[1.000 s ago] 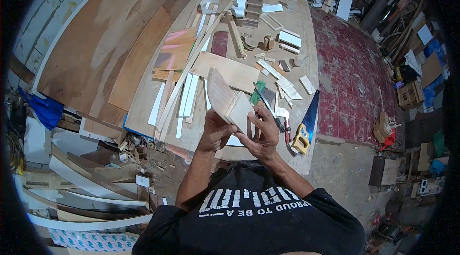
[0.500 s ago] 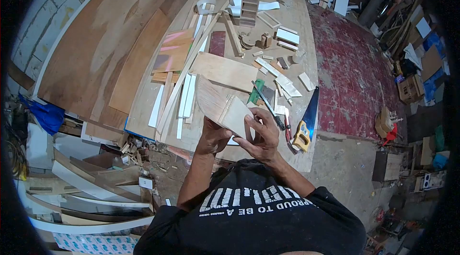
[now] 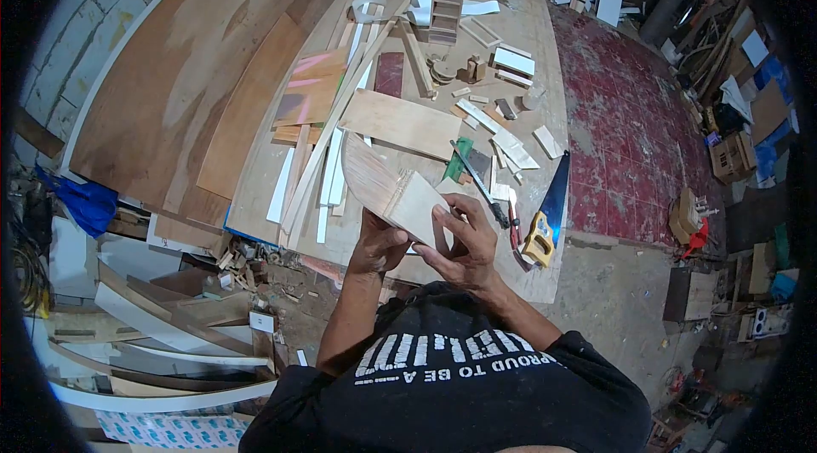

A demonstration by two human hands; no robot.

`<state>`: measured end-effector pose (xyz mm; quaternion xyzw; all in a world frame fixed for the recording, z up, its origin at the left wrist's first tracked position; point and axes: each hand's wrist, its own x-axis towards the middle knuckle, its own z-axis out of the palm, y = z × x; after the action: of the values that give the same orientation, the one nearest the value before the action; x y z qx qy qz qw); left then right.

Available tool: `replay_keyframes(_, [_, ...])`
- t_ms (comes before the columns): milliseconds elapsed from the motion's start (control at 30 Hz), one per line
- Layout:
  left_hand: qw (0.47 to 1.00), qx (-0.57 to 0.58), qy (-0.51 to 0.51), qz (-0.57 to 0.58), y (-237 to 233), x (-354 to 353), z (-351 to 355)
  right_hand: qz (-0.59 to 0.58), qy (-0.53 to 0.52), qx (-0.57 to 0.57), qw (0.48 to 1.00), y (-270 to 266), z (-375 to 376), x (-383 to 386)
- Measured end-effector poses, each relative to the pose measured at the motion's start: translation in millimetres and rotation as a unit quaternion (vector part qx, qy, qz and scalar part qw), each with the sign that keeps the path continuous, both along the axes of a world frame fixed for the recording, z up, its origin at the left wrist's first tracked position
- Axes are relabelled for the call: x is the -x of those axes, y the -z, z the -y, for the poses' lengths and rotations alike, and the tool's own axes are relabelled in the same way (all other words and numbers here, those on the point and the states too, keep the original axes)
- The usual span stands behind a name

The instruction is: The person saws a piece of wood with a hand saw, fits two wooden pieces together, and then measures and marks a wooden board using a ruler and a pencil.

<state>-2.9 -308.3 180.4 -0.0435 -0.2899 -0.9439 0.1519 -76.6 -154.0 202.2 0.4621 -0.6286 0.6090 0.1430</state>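
Observation:
Between my hands is a pale wooden workpiece (image 3: pixel 417 205), with a curved, fan-shaped wooden panel on its left and a flat, blocky part on its right. My left hand (image 3: pixel 379 245) grips its lower left side from beneath, fingers partly hidden behind the wood. On the right-hand end, my right hand (image 3: pixel 466 240) has its fingers and thumb closed about the edge. The workpiece is held tilted above the near part of the workbench (image 3: pixel 519 36). Just beyond it lies a rectangular plywood board (image 3: pixel 400 123).
A handsaw (image 3: pixel 545 223) with a yellow handle lies at the bench's right edge, beside red-handled pliers (image 3: pixel 514 219). Long wooden strips (image 3: pixel 328 134) run along the left. A small shelf unit (image 3: pixel 445 15) stands farther back. Large plywood sheets (image 3: pixel 170 70) lean at left.
The view has shifted slightly, so the bench things sit a little higher and to the right. Both hands keep the same hold on the wooden workpiece.

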Motion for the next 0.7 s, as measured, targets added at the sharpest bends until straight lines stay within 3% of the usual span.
replay_keyframes(267, [0.999,-0.026,-0.014,0.020,14,0,7,0.013,0.013,-0.052,0.998,7,-1,1])
replay_keyframes(300, [0.997,-0.057,-0.034,0.042,18,0,7,0.022,0.053,-0.015,0.998,10,-3,5])
replay_keyframes(333, [0.999,-0.008,-0.045,0.002,10,6,12,0.031,0.096,0.019,0.995,16,-7,11])
replay_keyframes(400, [0.997,-0.029,-0.063,0.015,11,5,30,0.137,0.176,-0.003,0.975,38,-21,36])
replay_keyframes(467, [0.980,-0.024,-0.172,0.094,2,4,47,0.295,0.209,-0.062,0.930,56,-40,66])
replay_keyframes(567, [0.950,0.030,-0.270,0.155,13,4,95,0.369,0.252,-0.226,0.866,157,-83,103])
replay_keyframes(600, [0.938,0.071,-0.302,0.155,10,3,107,0.372,0.256,-0.225,0.863,194,-99,105])
replay_keyframes(667, [0.897,0.117,-0.378,0.199,-8,-1,130,0.199,0.331,-0.346,0.855,245,-126,97])
replay_keyframes(700, [0.873,0.159,-0.403,0.223,-11,-8,156,0.203,0.333,-0.347,0.853,245,-131,89])
